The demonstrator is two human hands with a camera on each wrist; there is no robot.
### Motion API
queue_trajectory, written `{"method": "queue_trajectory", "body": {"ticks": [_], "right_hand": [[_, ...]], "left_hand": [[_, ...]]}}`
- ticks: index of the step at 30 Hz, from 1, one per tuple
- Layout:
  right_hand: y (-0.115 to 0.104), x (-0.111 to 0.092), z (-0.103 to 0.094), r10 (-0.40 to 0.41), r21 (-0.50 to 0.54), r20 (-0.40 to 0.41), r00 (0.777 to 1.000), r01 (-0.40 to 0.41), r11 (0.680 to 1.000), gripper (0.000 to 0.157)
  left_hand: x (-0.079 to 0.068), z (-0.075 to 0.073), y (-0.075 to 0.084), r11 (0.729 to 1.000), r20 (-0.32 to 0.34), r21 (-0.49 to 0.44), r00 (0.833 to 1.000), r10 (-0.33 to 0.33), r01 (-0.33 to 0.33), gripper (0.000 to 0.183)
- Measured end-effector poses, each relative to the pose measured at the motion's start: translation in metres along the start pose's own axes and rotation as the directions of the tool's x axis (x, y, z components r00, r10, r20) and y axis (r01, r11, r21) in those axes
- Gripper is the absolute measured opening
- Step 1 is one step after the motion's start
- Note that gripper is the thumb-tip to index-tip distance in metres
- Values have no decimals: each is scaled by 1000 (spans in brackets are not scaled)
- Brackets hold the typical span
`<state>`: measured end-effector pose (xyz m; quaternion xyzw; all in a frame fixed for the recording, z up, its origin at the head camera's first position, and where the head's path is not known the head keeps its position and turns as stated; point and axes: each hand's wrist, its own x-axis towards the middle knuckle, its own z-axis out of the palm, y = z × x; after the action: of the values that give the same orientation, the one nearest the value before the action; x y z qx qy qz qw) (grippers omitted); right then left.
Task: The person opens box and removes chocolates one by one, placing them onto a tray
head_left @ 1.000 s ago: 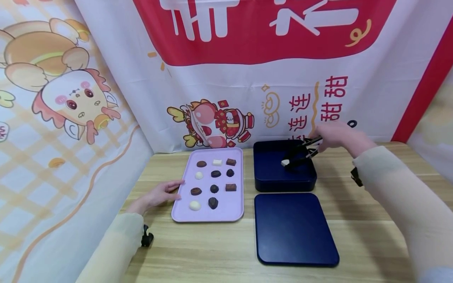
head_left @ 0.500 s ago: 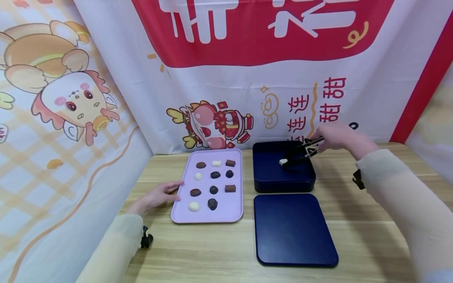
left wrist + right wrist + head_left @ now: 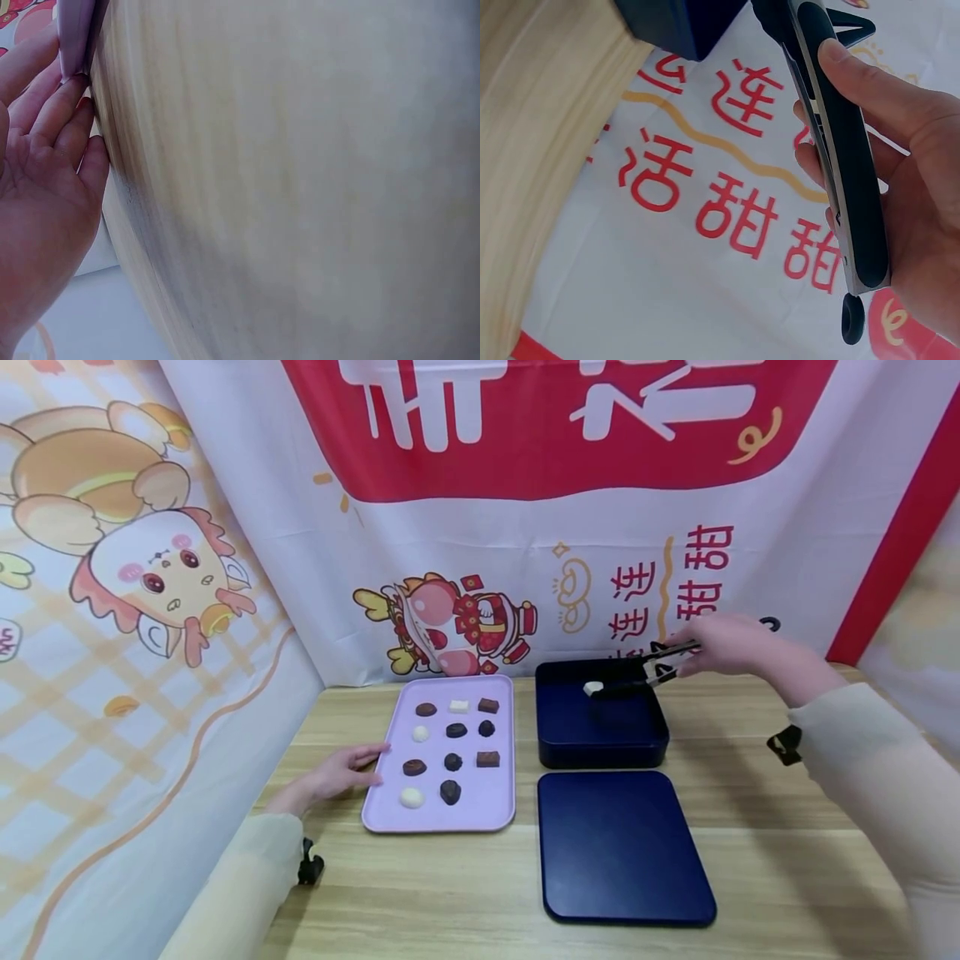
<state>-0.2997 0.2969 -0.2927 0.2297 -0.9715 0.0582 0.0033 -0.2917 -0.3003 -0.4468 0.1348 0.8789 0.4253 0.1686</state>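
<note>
My right hand (image 3: 738, 652) grips a pair of black and metal tongs (image 3: 847, 165), thumb along one arm and fingers round the other. Their dark tips reach over the dark blue open box (image 3: 603, 755), with a small white chocolate (image 3: 592, 688) at the tips. To the left, my left hand (image 3: 337, 774) rests at the near-left rim of a lilac tray (image 3: 480, 818), fingers extended against its edge. Several chocolates lie in loose rows on the tray, among them a white oval one (image 3: 412, 797), a dark one (image 3: 450, 792) and a brown rectangular one (image 3: 488, 759).
A dark blue lid (image 3: 626, 847) lies flat on the wooden table (image 3: 420, 893) just in front of the box. Behind stands a white printed cloth (image 3: 585, 543) with red writing, close to the backs of the tray and box. Another patterned cloth (image 3: 150, 760) bounds the left side.
The right hand has shifted right and slightly up, and the tongs lie flatter. The white chocolate has moved a little left and toward the back of the box. My left hand has stayed put.
</note>
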Motion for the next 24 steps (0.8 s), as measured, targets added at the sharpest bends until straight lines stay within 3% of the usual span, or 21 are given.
{"method": "queue_trajectory", "body": {"ticks": [8, 24], "right_hand": [[-20, -12, -8, -71, 32, -67, 995, 73, 997, 45], [-64, -14, 0, -215, -51, -157, 964, 209, 977, 47]], "left_hand": [[0, -1, 0, 1000, -12, 14, 1000, -26, 26, 65], [0, -1, 0, 999, -17, 3, 999, -46, 46, 65]]}}
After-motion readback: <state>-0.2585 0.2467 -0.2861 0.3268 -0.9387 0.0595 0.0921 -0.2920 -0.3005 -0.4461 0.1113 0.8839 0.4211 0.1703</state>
